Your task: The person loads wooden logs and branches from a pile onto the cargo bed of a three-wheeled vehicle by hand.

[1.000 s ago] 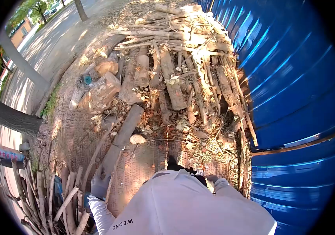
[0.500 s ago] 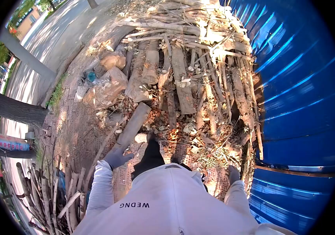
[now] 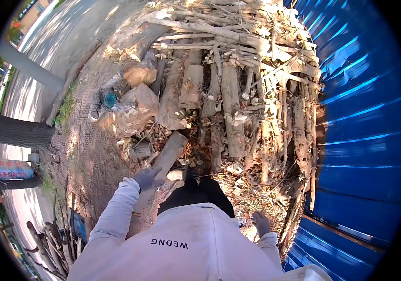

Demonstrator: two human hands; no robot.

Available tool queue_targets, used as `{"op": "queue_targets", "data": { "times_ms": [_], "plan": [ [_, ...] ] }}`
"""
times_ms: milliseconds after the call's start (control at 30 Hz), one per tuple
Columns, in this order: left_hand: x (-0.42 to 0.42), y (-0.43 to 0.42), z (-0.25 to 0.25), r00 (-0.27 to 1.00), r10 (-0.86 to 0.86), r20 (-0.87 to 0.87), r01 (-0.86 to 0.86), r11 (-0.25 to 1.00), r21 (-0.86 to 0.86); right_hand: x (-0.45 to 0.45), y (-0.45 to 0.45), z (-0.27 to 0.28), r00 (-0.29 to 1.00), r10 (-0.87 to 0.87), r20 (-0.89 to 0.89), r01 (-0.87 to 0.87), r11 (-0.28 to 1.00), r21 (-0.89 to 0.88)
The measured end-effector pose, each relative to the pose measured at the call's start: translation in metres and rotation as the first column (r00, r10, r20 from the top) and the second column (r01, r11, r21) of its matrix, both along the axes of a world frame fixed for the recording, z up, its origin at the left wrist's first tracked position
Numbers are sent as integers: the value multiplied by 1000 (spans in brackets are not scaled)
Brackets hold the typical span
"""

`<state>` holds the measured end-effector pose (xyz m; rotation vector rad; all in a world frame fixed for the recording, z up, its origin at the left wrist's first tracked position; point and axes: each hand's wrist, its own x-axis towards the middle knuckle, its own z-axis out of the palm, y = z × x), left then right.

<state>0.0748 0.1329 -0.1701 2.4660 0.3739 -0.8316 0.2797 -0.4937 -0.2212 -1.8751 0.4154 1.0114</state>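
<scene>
My left hand (image 3: pixel 147 180), in a grey glove, hangs over the near end of a short thick log (image 3: pixel 171 149). Its fingers are apart and hold nothing; whether they touch the wood I cannot tell. My right hand (image 3: pixel 260 224), also gloved in grey, hangs loosely over leaf litter (image 3: pixel 249 194) at my right side, its fingers loosely apart with nothing visible in them. Ahead of my dark shoes lie thicker logs (image 3: pixel 232 110), side by side and pointing away from me. Beside them, on the left, rests a pale brown chunky block (image 3: pixel 139 105), apparently wrapped in clear plastic.
Long branches (image 3: pixel 219 32) lie crosswise over the pile's far end. A blue corrugated metal wall (image 3: pixel 359 136) borders the right side. Upright sticks (image 3: pixel 52 248) stand at lower left. A tree trunk (image 3: pixel 17 130) and paving (image 3: pixel 85 154) are on the left.
My view has shifted, with the logs now further right and lower. My left hand has come closer over the short log; my right hand has moved inward toward my body.
</scene>
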Motion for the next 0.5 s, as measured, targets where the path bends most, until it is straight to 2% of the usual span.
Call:
{"op": "queue_targets", "data": {
  "times_ms": [67,133,200,233,267,333,367,400,467,500],
  "plan": [
    [61,11,72,948,232,-216,-251,966,-63,40,39,17,989,-150,-5,150,980,130],
    [91,29,85,935,225,-275,-252,966,-64,71,72,27,988,-151,2,150,981,126],
    [112,48,91,941,255,-221,-272,961,-49,100,96,16,958,-287,-21,286,940,185],
    [112,58,85,949,306,-75,-310,949,-60,112,101,9,968,-244,-54,250,951,182],
    [112,67,88,946,312,-86,-318,947,-55,119,99,-9,969,-237,-67,246,952,180],
    [119,84,99,868,477,138,-457,876,-155,134,89,-43,956,-239,-168,261,957,129],
    [128,86,126,843,528,97,-516,847,-131,138,88,-46,957,-224,-185,247,963,112],
    [122,93,124,839,538,83,-525,840,-136,140,83,-46,957,-216,-191,238,966,98],
    [106,118,122,745,630,218,-629,773,-83,151,84,-42,944,-235,-233,216,971,-104],
    [103,127,121,681,676,282,-680,726,-100,154,83,-40,942,-235,-238,220,971,-90]
  ]
}}
